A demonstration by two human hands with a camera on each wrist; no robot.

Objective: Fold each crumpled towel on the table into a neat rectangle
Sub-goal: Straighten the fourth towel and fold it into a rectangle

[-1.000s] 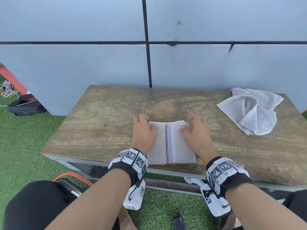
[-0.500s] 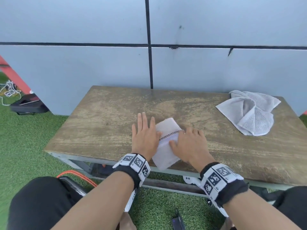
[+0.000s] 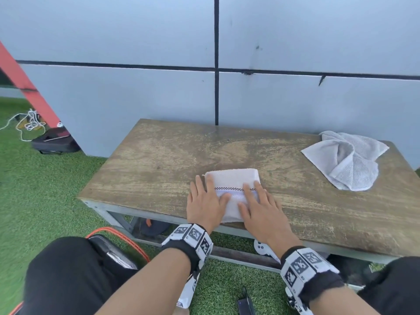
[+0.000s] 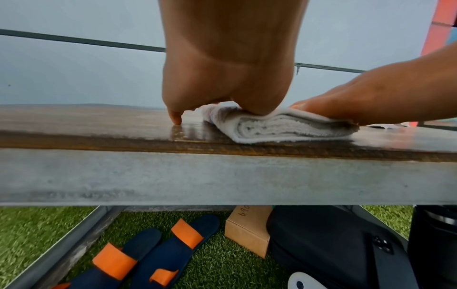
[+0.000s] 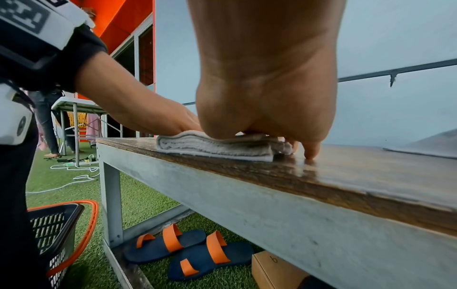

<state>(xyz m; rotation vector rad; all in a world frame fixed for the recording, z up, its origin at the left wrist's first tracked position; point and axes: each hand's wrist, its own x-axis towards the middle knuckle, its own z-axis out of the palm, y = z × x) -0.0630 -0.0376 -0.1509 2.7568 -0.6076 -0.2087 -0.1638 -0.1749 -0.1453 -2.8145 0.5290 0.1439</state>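
A white towel [image 3: 231,178] with a dark checkered stripe lies folded into a thick rectangle near the front edge of the wooden table [image 3: 159,160]. My left hand [image 3: 205,201] lies flat on its left side, fingers straight, little finger touching the wood. Flat on the towel's right side rests my right hand [image 3: 256,203]. The left wrist view shows the stacked layers of the towel [image 4: 279,127] pressed down under both palms. In the right wrist view the folded towel [image 5: 212,146] sits at the table's edge. A crumpled grey towel [image 3: 345,160] lies at the back right.
A grey panel wall stands right behind the table. On the green turf under the table lie orange-strapped sandals [image 5: 183,252], a cardboard box [image 4: 247,230] and a dark bag [image 4: 333,244]. An orange-rimmed basket [image 5: 59,232] stands by my left leg.
The folded towel has been turned a quarter turn, so its stripe now runs left to right. Both hands went from its sides to lying flat on top of it.
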